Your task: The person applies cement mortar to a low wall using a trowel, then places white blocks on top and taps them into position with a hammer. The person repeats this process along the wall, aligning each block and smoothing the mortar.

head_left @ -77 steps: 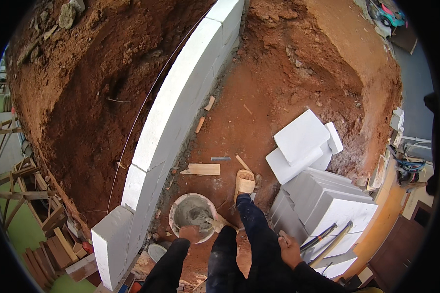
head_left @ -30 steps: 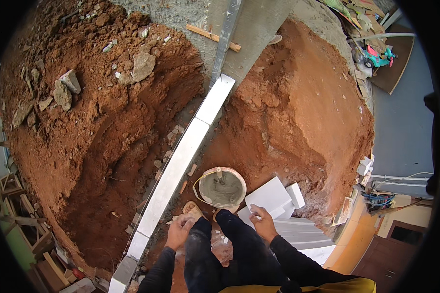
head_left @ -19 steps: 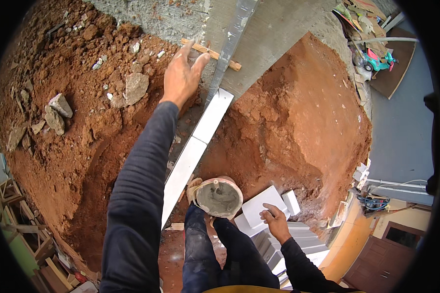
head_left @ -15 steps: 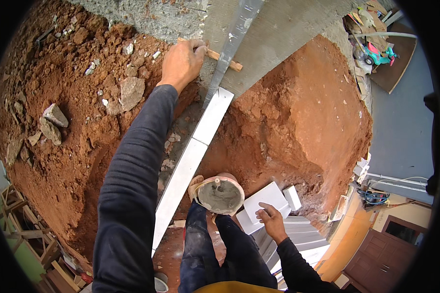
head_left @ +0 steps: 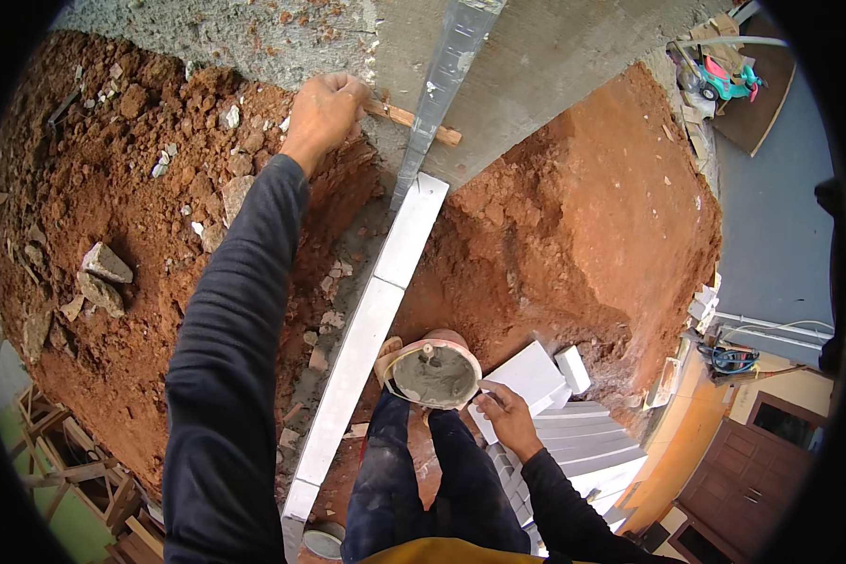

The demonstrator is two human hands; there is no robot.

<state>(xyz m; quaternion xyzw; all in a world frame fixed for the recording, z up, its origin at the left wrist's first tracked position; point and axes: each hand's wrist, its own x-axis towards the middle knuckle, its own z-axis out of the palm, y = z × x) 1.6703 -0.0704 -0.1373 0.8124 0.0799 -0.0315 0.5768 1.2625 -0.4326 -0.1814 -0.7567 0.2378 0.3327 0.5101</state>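
Note:
My left hand [head_left: 324, 117] is raised at the upper left, fingers closed at the left end of a wooden strip [head_left: 414, 120]; what they pinch is hidden. The strip crosses beside a long metal straightedge [head_left: 449, 56] on the grey concrete surface [head_left: 526, 75]. Below the straightedge runs the white block wall [head_left: 362, 352]. My right hand [head_left: 503, 409] is low at the right, fingers loosely bent and apart, just beside the rim of a bucket of grey mortar [head_left: 442, 336]. The bucket is between my sandalled foot and that hand, with a handle-like piece poking up from the mortar.
Stacked white blocks [head_left: 578, 437] lie behind my right hand. Red soil banks [head_left: 611, 216] flank the wall, with rubble [head_left: 105, 263] on the left. Timber scraps [head_left: 66, 470] are at lower left; a toy vehicle [head_left: 724, 85], cables [head_left: 724, 357] and a brown door [head_left: 724, 479] are at right.
My left hand rose from low beside my leg to the wooden strip, then shifted slightly left. My right hand has moved a little toward the bucket's rim. The view has tilted to show more concrete.

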